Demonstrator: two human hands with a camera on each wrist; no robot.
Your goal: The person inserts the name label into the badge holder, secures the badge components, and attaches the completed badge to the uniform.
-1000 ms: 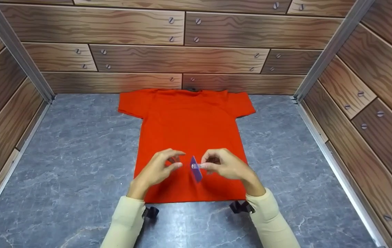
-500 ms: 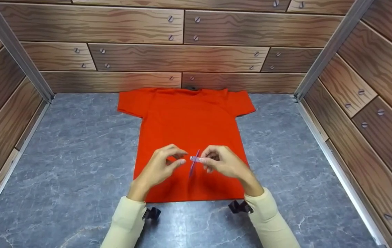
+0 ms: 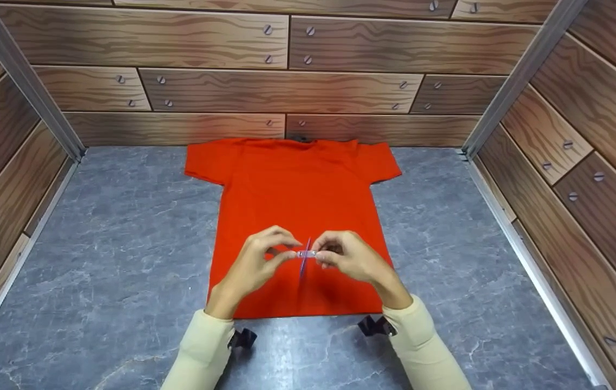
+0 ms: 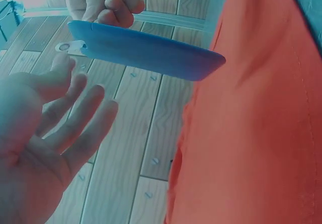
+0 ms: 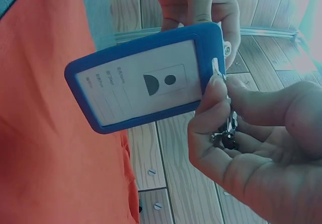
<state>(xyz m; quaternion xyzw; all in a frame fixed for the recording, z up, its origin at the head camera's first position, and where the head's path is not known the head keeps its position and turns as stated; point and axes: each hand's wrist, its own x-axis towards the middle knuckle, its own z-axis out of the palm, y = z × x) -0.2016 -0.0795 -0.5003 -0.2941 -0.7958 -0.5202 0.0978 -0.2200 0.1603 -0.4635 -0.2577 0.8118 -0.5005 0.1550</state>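
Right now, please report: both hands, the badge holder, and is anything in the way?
Right hand pinches clear strap; left hand at strap's other end. Badge holder on strap, raised above red T-shirt. Nothing else seen between hands.

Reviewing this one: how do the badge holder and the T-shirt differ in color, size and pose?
The badge holder looks blue to purple; the T-shirt is red-orange.
The badge holder is small, while the T-shirt is far larger.
The badge holder is held in the air by its clip strap in the right hand; the T-shirt lies spread on the gray surface.
Shared: both appear in all three views.
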